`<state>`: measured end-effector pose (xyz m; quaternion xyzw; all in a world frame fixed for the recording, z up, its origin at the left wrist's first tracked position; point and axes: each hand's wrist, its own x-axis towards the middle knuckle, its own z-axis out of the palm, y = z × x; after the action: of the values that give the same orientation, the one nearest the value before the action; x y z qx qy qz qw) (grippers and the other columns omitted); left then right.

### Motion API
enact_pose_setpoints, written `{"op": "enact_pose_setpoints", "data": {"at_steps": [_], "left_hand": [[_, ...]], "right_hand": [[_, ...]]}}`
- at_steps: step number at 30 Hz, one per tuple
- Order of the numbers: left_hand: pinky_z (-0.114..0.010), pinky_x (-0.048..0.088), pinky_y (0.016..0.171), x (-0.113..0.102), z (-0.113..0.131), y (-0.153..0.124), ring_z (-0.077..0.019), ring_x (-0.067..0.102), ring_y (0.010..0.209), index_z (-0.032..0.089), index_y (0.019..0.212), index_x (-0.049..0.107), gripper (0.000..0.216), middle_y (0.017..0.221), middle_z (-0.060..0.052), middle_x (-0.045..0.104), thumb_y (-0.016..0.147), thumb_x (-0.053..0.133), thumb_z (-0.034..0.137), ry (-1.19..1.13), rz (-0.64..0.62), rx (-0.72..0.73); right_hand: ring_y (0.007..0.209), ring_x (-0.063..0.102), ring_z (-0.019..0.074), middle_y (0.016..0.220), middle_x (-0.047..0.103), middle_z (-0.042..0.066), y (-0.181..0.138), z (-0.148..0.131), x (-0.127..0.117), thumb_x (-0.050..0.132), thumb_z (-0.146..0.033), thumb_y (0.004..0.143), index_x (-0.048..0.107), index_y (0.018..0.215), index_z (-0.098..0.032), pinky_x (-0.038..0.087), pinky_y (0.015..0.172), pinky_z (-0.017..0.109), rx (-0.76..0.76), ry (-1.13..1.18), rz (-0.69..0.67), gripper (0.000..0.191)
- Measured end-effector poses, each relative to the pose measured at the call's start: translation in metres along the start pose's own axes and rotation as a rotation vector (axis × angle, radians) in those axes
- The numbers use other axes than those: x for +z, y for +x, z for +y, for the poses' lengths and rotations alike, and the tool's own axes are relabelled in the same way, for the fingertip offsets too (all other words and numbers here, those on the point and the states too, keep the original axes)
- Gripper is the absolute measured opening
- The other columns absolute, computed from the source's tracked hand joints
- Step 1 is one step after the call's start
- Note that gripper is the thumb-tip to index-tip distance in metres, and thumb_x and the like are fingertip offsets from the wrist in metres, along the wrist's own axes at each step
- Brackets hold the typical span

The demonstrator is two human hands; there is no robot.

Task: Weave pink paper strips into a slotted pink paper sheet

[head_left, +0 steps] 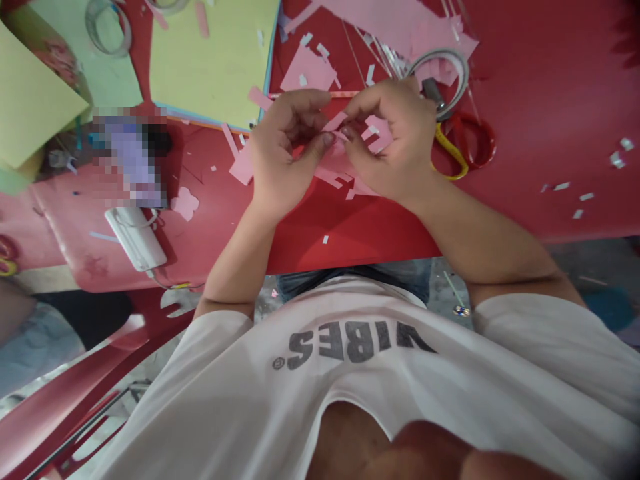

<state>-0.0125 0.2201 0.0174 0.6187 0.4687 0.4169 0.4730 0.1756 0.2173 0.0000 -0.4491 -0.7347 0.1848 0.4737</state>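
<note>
Along the near edge of the red bench (550, 87), at its middle and just back from that edge: left hand (283, 153) and right hand (395, 140), close together, fingers curled inward, knuckles up. Principal item: narrow pink paper strip (335, 122), in the gap between the hands, its long axis slanting from the left thumb tip up toward the far right, its lower end nearer the left hand. Left grip closed, thumb bearing on the lower end of the strip against the curled fingers. Right grip also closed, fingertips (349, 132) on pink paper; exactly how much they hold is partly hidden by the knuckles. Below the hands, toward the near edge: loose pink paper offcuts (327, 177). Just right of the right hand: scissors with yellow and red loop handles (453, 150) and, beyond them toward the far edge, a clear tape roll (463, 67). Left of the hands, toward the far edge: yellow-green card sheet (210, 60). Nearer the left end of the bench: white power bank (135, 239) with cable attached, and pink flower-shaped cutout (185, 203) just beside it. Next to these lies one blurred item, not identifiable. Toward the right end: small white paper scraps (617, 160), well apart from the hands.
</note>
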Motion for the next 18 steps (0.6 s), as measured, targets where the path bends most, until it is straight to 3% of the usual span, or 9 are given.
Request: {"op": "enact_pose_setpoints", "data": {"at_steps": [7, 11, 15, 18], "left_hand": [[-0.038, 0.058, 0.093, 0.002, 0.004, -0.002, -0.0213, 0.068, 0.096, 0.037, 0.111, 0.065, 0.023, 0.101, -0.002, 0.064, 0.089, 0.069, 0.042, -0.004, -0.015, 0.048], [-0.038, 0.057, 0.093, 0.001, 0.007, -0.003, -0.0209, 0.068, 0.096, 0.038, 0.111, 0.068, 0.021, 0.102, -0.001, 0.065, 0.09, 0.07, 0.038, 0.001, -0.014, 0.108], [-0.04, 0.056, 0.093, 0.001, -0.005, 0.0, -0.0241, 0.067, 0.101, 0.038, 0.113, 0.068, 0.028, 0.108, -0.003, 0.067, 0.088, 0.072, 0.048, 0.053, 0.01, 0.091], [-0.037, 0.059, 0.079, 0.001, -0.025, 0.008, -0.022, 0.067, 0.088, 0.039, 0.114, 0.068, 0.041, 0.1, -0.003, 0.068, 0.079, 0.078, 0.059, 0.002, 0.011, 0.306]], "right_hand": [[0.091, 0.067, 0.0256, 0.093, 0.073, 0.0, 0.0, -0.004, -0.004, 0.063, -0.037, 0.088, 0.06, 0.095, -0.034, 0.05, 0.097, 0.051, 0.067, -0.099, -0.05, 0.008], [0.09, 0.068, 0.0252, 0.093, 0.074, -0.002, 0.0, -0.006, -0.005, 0.064, -0.034, 0.086, 0.06, 0.097, -0.034, 0.049, 0.097, 0.051, 0.041, -0.095, -0.032, 0.011], [0.089, 0.069, 0.0233, 0.092, 0.073, -0.005, 0.0, -0.005, -0.005, 0.065, -0.027, 0.082, 0.06, 0.1, -0.033, 0.047, 0.091, 0.049, -0.033, -0.06, 0.017, 0.019], [0.087, 0.069, 0.0201, 0.091, 0.07, -0.006, 0.001, -0.003, -0.005, 0.064, -0.024, 0.08, 0.059, 0.103, -0.029, 0.045, 0.089, 0.046, -0.103, -0.044, 0.022, 0.024]]}}
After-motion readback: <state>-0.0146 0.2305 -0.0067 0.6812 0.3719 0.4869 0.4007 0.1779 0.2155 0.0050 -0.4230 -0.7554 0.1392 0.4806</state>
